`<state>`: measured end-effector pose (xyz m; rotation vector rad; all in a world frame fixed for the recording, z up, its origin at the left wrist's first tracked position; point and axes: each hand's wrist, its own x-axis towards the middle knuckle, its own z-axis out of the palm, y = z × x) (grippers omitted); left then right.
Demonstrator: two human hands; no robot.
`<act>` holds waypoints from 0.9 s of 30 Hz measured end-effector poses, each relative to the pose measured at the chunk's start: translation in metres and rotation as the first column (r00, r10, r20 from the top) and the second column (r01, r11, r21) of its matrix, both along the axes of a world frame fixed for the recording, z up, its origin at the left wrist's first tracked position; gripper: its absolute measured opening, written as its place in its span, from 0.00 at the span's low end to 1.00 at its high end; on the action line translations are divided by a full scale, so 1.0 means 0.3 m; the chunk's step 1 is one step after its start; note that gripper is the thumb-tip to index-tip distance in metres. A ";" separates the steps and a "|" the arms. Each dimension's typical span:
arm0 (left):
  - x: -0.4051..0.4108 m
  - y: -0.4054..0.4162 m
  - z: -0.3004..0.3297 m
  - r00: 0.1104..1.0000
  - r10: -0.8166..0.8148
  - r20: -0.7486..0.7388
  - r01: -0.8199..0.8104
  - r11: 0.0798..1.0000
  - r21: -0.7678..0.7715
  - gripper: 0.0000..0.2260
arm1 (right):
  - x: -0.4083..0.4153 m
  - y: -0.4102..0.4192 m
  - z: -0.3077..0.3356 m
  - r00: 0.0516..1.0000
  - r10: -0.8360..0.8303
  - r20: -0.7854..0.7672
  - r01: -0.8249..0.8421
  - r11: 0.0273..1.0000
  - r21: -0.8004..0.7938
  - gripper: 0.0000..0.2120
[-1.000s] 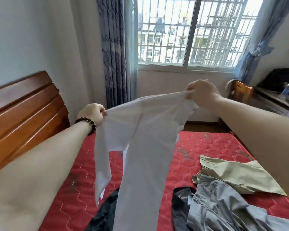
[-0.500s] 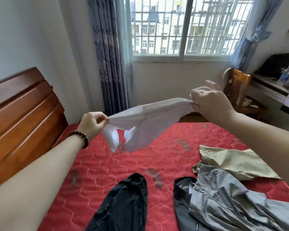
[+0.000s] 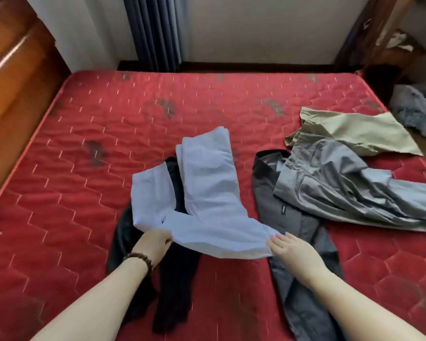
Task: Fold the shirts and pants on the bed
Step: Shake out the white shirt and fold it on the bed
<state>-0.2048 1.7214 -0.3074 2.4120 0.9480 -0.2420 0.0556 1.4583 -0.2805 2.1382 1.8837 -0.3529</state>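
White pants (image 3: 207,193) lie spread on the red mattress (image 3: 84,134), legs pointing away from me, partly over a black garment (image 3: 175,279). My left hand (image 3: 154,246), with a bead bracelet on the wrist, grips the left end of the waistband. The fingers of my right hand (image 3: 289,249) are straight and touch the waistband's right end. To the right lie a dark grey garment (image 3: 293,232), a lighter grey garment (image 3: 335,188) on top of it, and a khaki garment (image 3: 354,131) behind.
A wooden headboard (image 3: 15,70) stands on the left. Blue curtains (image 3: 155,33) hang at the far wall. A wooden chair (image 3: 389,40) and a pale blue bundle (image 3: 418,109) on the floor sit beyond the mattress's right edge.
Both hands have come down from in front of the window and brought the white pants onto the mattress. My right hand's fingers have straightened. The view has tipped down.
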 end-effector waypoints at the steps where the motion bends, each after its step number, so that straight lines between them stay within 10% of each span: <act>1: -0.041 -0.051 -0.055 0.999 -0.014 -0.042 0.015 1.000 0.005 0.09 | -0.048 -0.044 -0.052 0.999 -0.008 -0.042 0.009 1.000 0.027 0.27; 15: -0.382 -0.510 -0.393 0.964 -0.114 -0.240 0.138 0.987 0.087 0.12 | -0.506 -0.535 -0.458 0.994 -0.071 -0.077 0.084 0.979 0.187 0.20; 22: -0.506 -0.730 -0.441 0.966 -0.187 -0.176 0.214 0.966 0.147 0.02 | -0.688 -0.711 -0.525 0.936 -0.305 -0.174 0.263 0.938 -0.227 0.30; 27: -0.431 -0.804 -0.440 0.987 -0.155 -0.046 0.161 0.958 0.237 0.16 | -0.697 -0.629 -0.524 0.897 -0.365 -0.251 0.379 0.925 0.011 0.26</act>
